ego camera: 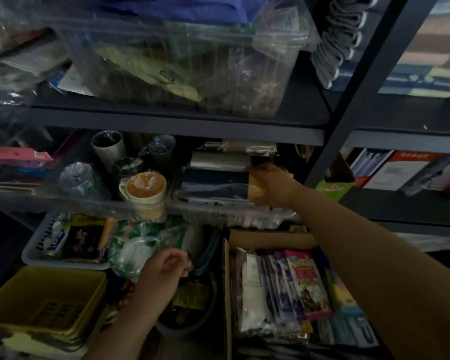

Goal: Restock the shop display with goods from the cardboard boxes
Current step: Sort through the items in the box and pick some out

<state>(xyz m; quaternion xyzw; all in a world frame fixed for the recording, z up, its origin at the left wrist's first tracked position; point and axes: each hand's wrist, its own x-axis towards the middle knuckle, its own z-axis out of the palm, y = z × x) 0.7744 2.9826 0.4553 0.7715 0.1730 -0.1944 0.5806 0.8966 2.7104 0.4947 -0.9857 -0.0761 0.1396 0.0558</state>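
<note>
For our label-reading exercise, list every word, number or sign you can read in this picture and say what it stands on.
None can be read for certain.
Pink packet in the brown cardboard box: print too blurred.
Black packet in the grey plastic basket: pale characters, illegible.
Red-and-white boxes on the right shelf: too small.
Yellow label below the left hand: too dark.

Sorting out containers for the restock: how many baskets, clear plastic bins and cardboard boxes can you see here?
Baskets: 2, the yellow basket and the grey basket.
Clear plastic bins: 3, the large bin on the upper shelf, the cup bin and the bin under the right hand.
Cardboard boxes: 1, the cardboard box.
Total: 6.
</note>
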